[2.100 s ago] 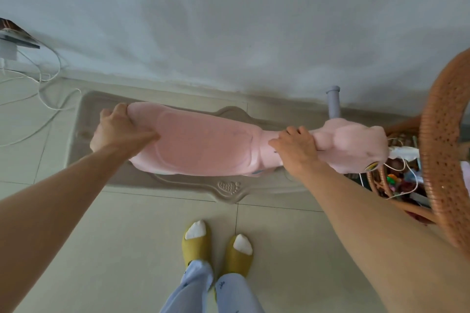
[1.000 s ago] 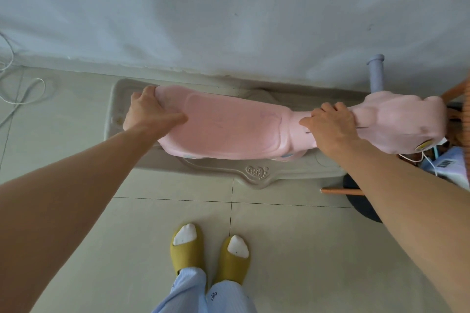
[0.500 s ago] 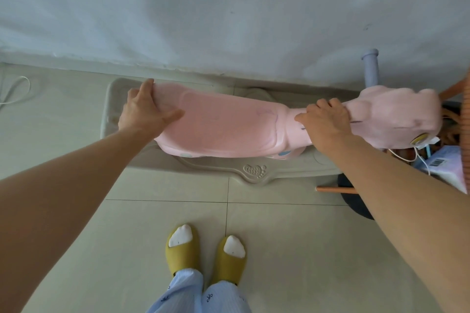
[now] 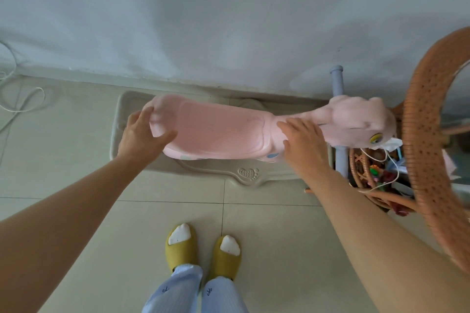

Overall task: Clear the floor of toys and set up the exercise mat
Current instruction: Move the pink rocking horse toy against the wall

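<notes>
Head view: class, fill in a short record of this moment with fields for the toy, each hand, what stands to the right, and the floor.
Toy: pink rocking horse on a beige base, set against the wall
Left hand: left hand at the seat's rear end, fingers relaxed
Right hand: right hand at the neck, fingers straight, not curled round it
To the right: wicker chair with clutter and a white cable under it
Floor: pale tiles; yellow slippers near the horse
</notes>
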`<state>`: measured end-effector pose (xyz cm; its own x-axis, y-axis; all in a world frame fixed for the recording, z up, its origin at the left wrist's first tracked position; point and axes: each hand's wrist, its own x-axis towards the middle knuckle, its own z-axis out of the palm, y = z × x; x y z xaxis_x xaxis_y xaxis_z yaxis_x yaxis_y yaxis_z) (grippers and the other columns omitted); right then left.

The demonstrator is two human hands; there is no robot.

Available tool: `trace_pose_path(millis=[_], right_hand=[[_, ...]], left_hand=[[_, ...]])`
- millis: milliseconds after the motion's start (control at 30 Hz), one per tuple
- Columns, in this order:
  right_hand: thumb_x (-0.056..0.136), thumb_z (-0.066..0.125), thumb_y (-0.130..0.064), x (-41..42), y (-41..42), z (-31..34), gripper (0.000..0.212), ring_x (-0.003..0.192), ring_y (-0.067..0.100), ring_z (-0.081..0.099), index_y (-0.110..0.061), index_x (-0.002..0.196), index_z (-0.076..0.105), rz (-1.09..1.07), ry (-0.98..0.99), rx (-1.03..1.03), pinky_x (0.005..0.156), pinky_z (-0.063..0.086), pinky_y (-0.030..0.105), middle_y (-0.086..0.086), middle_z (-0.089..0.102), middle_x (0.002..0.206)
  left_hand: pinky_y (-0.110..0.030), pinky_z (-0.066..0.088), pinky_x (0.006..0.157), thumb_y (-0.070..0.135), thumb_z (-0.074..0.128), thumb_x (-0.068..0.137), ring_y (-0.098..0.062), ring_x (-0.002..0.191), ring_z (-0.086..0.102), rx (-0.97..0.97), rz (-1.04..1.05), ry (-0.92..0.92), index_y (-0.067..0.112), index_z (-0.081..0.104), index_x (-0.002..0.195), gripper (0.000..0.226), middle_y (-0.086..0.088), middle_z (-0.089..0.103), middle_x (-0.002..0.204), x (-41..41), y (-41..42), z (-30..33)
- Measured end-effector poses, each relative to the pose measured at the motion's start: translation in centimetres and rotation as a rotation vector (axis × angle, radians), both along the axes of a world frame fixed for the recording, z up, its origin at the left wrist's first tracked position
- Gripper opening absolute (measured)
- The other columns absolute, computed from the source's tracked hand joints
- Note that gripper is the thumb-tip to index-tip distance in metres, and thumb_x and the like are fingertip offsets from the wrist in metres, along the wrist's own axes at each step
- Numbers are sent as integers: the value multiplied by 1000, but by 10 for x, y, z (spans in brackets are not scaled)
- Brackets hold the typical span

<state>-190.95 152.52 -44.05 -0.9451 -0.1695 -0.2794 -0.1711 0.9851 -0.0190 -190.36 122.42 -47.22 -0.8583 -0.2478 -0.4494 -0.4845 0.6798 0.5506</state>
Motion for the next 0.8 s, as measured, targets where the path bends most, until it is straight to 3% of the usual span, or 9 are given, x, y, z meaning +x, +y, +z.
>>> trace_pose_path(millis=[267, 567, 800], right_hand=[[89, 50, -1, 67, -7, 71, 39, 126, 22, 45, -9, 126, 55, -187, 92, -252, 109, 25, 33, 7, 55, 131], [82, 57, 3, 88, 1, 176, 38, 119, 26, 52, -7, 119, 61, -233, 272, -321, 102, 33, 37, 10, 60, 124], [85, 55, 0, 91, 14, 253, 43, 123, 27, 46, -8, 127, 54, -309, 294, -467, 106, 31, 37, 8, 56, 130]], left_hand=[[-39, 34, 101, 34, 67, 81, -29, 126, 42, 50, 49, 38, 15, 35, 140, 70, -12, 35, 144, 36, 6, 87], [-44, 39, 102, 36, 65, 83, -28, 123, 47, 162, 69, 187, 21, 42, 136, 60, -10, 43, 139, 39, 18, 202], [-32, 44, 85, 33, 63, 85, -20, 115, 52, 303, 90, 323, 23, 51, 128, 46, -4, 51, 131, 39, 34, 294]])
